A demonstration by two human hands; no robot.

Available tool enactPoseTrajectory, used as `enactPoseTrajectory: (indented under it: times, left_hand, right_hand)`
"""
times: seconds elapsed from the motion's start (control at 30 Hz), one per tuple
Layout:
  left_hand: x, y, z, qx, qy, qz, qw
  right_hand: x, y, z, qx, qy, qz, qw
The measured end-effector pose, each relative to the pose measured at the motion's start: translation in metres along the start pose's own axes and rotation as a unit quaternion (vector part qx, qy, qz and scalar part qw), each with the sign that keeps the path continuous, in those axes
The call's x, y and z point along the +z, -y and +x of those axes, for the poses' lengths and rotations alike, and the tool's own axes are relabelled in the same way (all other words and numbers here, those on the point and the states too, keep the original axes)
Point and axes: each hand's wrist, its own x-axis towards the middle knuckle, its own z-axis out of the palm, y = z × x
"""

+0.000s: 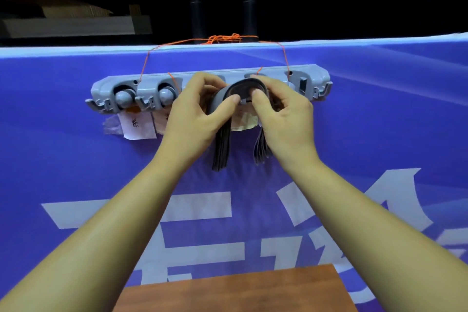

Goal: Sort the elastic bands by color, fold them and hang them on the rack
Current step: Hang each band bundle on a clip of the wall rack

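Both hands, left hand (200, 111) and right hand (281, 111), pinched a folded dark elastic band (244, 87) at the centre of the frame, its loop arched against the grey rack (152, 85), ends dangling over the blue banner (76, 159).

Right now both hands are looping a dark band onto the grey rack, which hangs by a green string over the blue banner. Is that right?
Not quite: the string is orange, not green, as the head view shows. The rest holds: the left hand and right hand hold the dark band at the grey rack on the blue banner.
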Motion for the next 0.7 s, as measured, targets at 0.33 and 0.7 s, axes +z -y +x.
enactPoseTrajectory:
  times: [0.33, 0.7]
  left_hand:
    - [0.009, 0.022, -0.007, -0.008, -0.001, 0.075, 0.997]
    - [0.021, 0.022, -0.017, 0.057, -0.073, 0.078, 0.993]
  right_hand:
    - [0.001, -0.013, -0.004, 0.042, 0.051, -0.057, 0.996]
    - [0.001, -0.019, -0.013, 0.030, 0.087, -0.004, 0.996]
